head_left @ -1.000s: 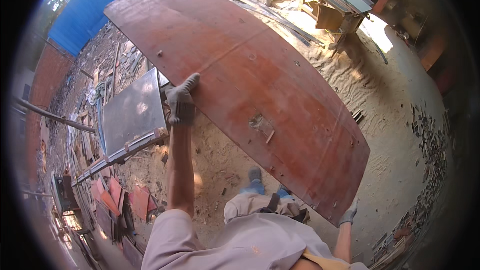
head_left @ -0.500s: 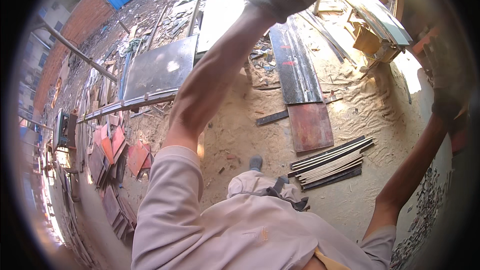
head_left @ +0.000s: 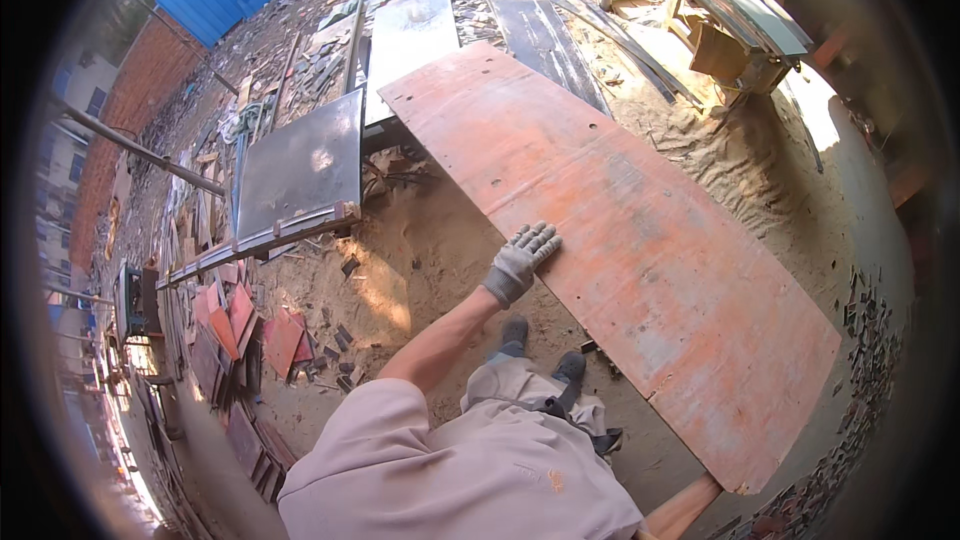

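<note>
A long reddish plywood board [head_left: 625, 260] with worn grey patches and small holes slants across the view, from the upper middle to the lower right. My left hand [head_left: 524, 256], in a grey work glove, lies on its near edge with the fingers stretched out flat over the surface. My right forearm [head_left: 688, 505] reaches to the board's lower right corner. Beyond that the right hand is hidden behind the board, so its fingers and any grip do not show.
A dark panel [head_left: 302, 162] on a metal-edged frame stands left of the board. Broken reddish board pieces [head_left: 225, 320] lie at left. A stack of long panels [head_left: 725, 0] rests at the far right. Small dark scraps [head_left: 868, 340] cover the ground at the right edge.
Both hands have come down from their raised position. The reddish board now covers the middle and right, hiding the strips on the ground. My left hand has moved down onto it.
</note>
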